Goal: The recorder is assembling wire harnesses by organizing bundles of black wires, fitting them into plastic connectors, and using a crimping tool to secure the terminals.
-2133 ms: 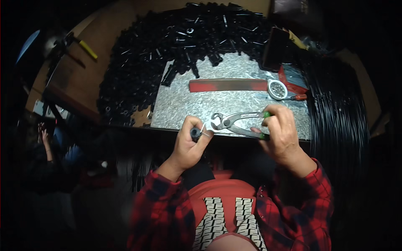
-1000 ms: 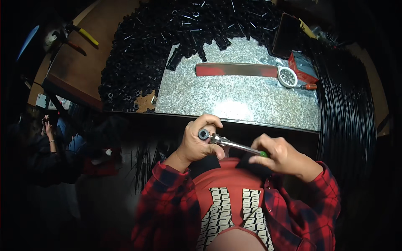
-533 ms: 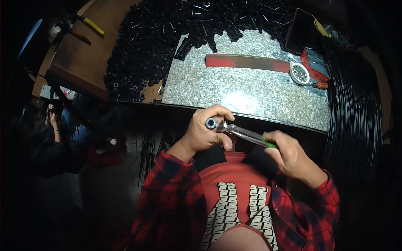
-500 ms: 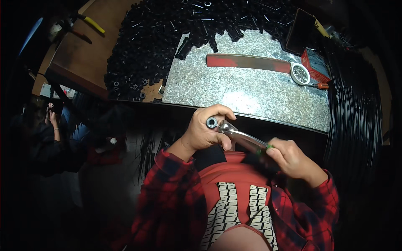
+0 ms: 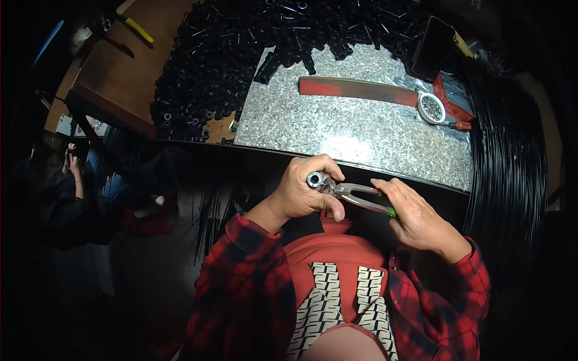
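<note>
My left hand (image 5: 296,197) is closed around a short dark cylindrical piece (image 5: 314,179), its round end with a metallic rim and a hole facing up. Most of that piece is hidden by my fingers. Pliers (image 5: 365,203) with metal handles and a green grip end reach from my right hand (image 5: 416,221) to the cylindrical piece, jaws beside it between my left fingers and thumb. The plier handles are spread apart. My right fingers and thumb curve around the handle ends. Both hands are held in front of my lap, just nearer than the table edge.
A speckled stone slab (image 5: 277,123) on the table bears a red-brown flat bar (image 5: 355,90), a white cup (image 5: 431,108) of small metal bits and an orange-handled tool (image 5: 460,126). Black parts (image 5: 205,66) heap behind; black rods (image 5: 512,156) hang right. Another person's hands (image 5: 74,163) show far left.
The plier handles have spread wider as my right fingers opened out. My left hand has shifted slightly to the right with the cylindrical piece.
</note>
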Motion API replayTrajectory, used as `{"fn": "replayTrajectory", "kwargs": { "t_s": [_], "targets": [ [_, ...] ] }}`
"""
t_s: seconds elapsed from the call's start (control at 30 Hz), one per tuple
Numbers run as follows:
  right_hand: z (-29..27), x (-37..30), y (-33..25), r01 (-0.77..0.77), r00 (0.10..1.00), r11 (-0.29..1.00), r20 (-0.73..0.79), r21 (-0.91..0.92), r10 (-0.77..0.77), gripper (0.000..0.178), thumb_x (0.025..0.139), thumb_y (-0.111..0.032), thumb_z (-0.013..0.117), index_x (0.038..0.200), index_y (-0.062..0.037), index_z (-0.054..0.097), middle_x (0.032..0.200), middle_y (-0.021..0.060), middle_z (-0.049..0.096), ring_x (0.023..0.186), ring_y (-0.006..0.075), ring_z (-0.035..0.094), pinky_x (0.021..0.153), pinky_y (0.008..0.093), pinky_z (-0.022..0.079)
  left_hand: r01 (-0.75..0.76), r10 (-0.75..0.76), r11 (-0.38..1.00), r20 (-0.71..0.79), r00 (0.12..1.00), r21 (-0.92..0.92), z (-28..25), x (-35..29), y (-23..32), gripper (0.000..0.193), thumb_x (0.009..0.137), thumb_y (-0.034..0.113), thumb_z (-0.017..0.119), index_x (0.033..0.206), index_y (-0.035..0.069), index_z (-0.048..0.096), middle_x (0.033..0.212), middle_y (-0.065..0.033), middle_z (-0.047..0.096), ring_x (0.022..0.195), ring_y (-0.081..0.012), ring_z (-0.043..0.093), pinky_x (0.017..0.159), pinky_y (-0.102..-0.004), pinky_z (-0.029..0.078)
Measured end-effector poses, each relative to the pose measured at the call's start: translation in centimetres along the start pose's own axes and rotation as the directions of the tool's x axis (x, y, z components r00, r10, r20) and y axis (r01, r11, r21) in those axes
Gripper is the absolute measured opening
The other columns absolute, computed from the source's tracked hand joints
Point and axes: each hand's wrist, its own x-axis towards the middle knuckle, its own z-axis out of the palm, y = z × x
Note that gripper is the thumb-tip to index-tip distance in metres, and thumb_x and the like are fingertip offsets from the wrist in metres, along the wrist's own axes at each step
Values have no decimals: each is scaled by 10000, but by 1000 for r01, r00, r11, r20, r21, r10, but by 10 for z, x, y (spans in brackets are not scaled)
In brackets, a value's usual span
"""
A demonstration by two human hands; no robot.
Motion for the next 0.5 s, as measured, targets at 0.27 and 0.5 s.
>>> {"fn": "replayTrajectory", "kwargs": {
  "t_s": [0.27,0.5],
  "targets": [
    [11,5,3,-70,993,983,110,172,52,520,677,91,490,1191,17,458,1066,219,500,1005,390,541,828,435,443,-19,20,999,-7,1000,48,-2,-5,-2,568,515,396,905,850,39,616,646,9,555,582,-65,525,522,-213,401],
    [30,11,5,-142,989,982,-32,125,147,232,821,-103,688,930,-1,509,752,185,585,703,376,605,619,413,477,74,-91,991,-146,985,-115,9,-12,-7,522,557,358,897,873,36,635,656,22,548,587,-46,486,527,-209,382]
  ]
}}
